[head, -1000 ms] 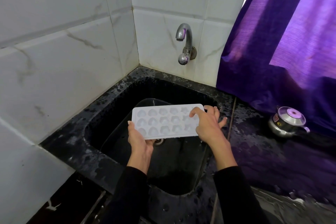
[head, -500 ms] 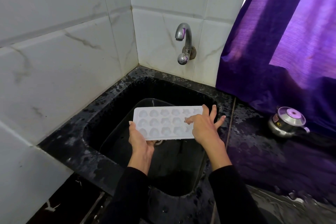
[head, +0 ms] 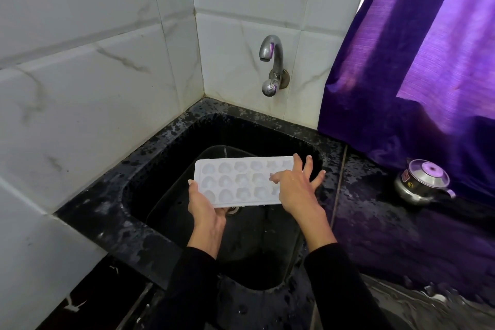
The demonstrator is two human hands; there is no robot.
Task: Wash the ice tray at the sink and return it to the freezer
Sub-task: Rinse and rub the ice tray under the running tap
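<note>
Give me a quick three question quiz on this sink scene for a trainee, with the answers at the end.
1. True or false: water is running from the tap onto the ice tray.
2. Which hand grips the tray's near left corner?
3. Multiple choice: the steel pot stands A) in the sink, B) on the wet counter right of the sink, C) on the tray.

Key
1. False; no stream shows.
2. The left hand; the right hand rubs a cell with one of its fingers.
3. B.
</note>
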